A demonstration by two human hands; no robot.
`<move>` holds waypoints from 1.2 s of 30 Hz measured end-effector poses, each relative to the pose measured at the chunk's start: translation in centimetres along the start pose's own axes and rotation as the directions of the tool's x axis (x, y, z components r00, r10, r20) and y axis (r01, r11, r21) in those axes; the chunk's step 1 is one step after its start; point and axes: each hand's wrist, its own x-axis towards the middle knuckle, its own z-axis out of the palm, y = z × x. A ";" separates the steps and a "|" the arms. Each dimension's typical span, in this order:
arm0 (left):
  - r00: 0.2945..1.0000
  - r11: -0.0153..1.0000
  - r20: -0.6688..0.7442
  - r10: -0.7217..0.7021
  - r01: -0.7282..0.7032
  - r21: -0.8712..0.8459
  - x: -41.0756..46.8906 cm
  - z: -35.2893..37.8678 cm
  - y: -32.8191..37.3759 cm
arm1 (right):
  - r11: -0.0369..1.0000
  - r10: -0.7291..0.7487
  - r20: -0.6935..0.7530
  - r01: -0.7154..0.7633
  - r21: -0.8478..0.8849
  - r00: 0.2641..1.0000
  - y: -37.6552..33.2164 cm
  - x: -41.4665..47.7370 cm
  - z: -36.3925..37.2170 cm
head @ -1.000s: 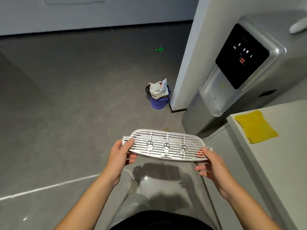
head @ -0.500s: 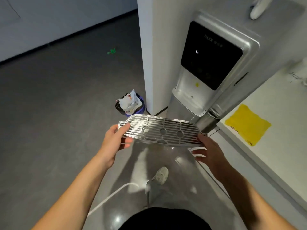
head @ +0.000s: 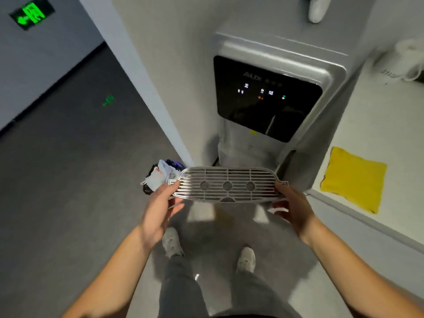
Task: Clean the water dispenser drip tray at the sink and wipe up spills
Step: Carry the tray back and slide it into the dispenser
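Observation:
I hold the silver slotted drip tray grille (head: 227, 184) level in front of me, one hand at each end. My left hand (head: 160, 208) pinches its left end and my right hand (head: 291, 207) grips its right end. Straight ahead stands the grey water dispenser (head: 273, 106) with a black touch panel, its dispensing bay just beyond the grille. A yellow cloth (head: 353, 177) lies flat on the white counter (head: 394, 138) to the right.
A small purple bin (head: 163, 174) stuffed with white rubbish sits on the grey floor left of the dispenser, beside a white pillar (head: 146, 65). A green exit sign (head: 31, 14) glows on the far left wall. My feet stand just below the grille.
My view has turned right and moved closer, so the dispenser now stands straight ahead. The grille stays gripped in both hands and has come level in front of the dispenser bay.

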 end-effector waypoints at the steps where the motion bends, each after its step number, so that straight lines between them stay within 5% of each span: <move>1: 1.000 1.000 0.009 -0.009 0.009 -0.003 1.8 0.3 0.6 | 1.000 -0.005 -0.038 0.005 0.010 0.999 0.1 0.7 0.3; 8: 0.994 0.999 0.109 0.019 -0.023 0.038 14.5 2.8 2.5 | 0.999 0.020 -0.253 -0.010 0.039 0.967 1.6 5.6 1.7; 14: 0.960 0.989 0.259 -0.105 0.074 0.124 24.6 3.4 0.2 | 0.997 0.038 -0.391 -0.007 0.080 0.920 4.0 11.2 2.9; 25: 0.984 0.939 0.174 -0.030 -0.031 0.341 37.9 8.1 -4.4 | 0.990 0.041 -0.516 0.036 0.139 0.856 8.4 23.7 2.6; 36: 0.982 0.907 0.165 0.094 -0.153 0.393 39.9 10.0 -6.0 | 0.991 -0.029 -0.572 0.100 0.094 0.820 8.9 27.3 2.2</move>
